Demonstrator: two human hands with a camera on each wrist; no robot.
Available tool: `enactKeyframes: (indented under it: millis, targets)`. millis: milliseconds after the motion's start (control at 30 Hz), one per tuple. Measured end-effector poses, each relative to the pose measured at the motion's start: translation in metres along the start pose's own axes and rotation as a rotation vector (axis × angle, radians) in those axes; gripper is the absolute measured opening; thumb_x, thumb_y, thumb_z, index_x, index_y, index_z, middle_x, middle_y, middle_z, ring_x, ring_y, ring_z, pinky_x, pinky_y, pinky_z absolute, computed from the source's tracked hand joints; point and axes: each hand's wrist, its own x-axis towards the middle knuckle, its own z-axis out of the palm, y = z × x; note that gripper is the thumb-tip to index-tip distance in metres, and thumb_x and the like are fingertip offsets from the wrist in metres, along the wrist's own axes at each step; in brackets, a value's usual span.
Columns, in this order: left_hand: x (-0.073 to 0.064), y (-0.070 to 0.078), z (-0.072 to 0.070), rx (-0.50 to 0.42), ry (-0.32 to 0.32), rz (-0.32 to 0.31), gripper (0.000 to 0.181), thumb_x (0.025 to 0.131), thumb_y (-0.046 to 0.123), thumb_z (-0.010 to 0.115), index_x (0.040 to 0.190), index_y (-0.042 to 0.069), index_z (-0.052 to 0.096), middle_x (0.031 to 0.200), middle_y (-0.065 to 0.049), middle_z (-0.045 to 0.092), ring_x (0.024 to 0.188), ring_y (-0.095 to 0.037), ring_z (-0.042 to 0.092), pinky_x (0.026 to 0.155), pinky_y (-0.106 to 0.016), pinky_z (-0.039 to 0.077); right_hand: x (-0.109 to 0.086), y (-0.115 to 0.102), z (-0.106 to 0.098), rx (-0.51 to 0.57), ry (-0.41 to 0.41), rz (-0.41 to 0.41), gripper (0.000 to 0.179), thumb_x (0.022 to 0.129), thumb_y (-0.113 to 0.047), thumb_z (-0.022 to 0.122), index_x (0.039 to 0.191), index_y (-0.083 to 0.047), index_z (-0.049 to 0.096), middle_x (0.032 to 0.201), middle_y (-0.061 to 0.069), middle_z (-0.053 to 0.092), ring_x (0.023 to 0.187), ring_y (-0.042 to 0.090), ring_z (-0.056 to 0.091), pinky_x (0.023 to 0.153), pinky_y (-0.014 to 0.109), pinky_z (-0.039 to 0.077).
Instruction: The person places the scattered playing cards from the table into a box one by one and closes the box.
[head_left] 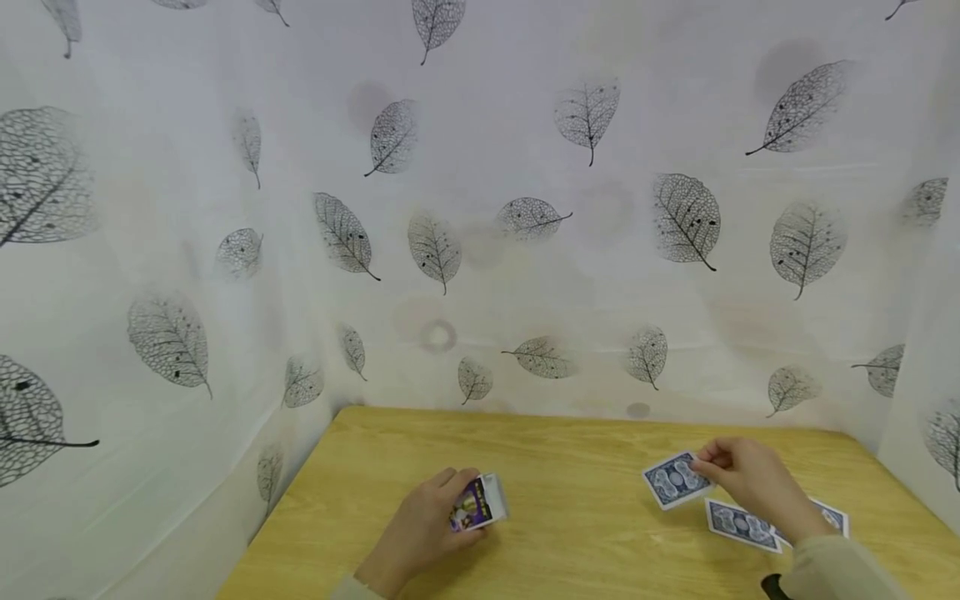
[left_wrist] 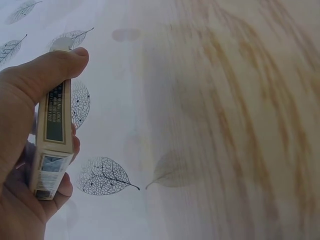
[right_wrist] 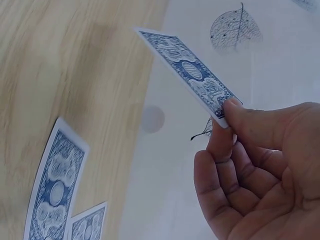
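Observation:
My left hand (head_left: 423,529) grips a small playing card box (head_left: 472,507), thumb on one side and fingers round the other. In the left wrist view the narrow side of the box (left_wrist: 55,115) faces the camera, with a dark printed label. Between thumb and forefinger my right hand (head_left: 753,479) pinches a playing card (right_wrist: 190,70) by one corner, its blue patterned back showing. Below that hand lies another card (head_left: 742,525), back up on the table, and a further card (head_left: 828,517) is partly hidden behind the right wrist.
The wood-grain table (head_left: 570,483) runs back to a pale curtain (head_left: 480,308) printed with dark leaves, which also hangs along the left and right sides. A dark band (head_left: 774,586) shows at the right sleeve.

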Motion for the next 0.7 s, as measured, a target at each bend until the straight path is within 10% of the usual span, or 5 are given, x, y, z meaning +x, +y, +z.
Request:
enactKeyframes:
  millis: [700]
  targets:
    - [0.000, 0.001, -0.003, -0.003, -0.010, -0.018, 0.070, 0.079, 0.037, 0.095, 0.136, 0.012, 0.064, 0.105, 0.002, 0.069, 0.084, -0.002, 0.058, 0.074, -0.021, 0.057, -0.014, -0.073, 0.021, 0.198, 0.047, -0.015, 0.018, 0.102, -0.025, 0.075, 0.102, -0.007, 0.074, 0.086, -0.001, 0.073, 0.073, 0.004, 0.063, 0.065, 0.022, 0.054]
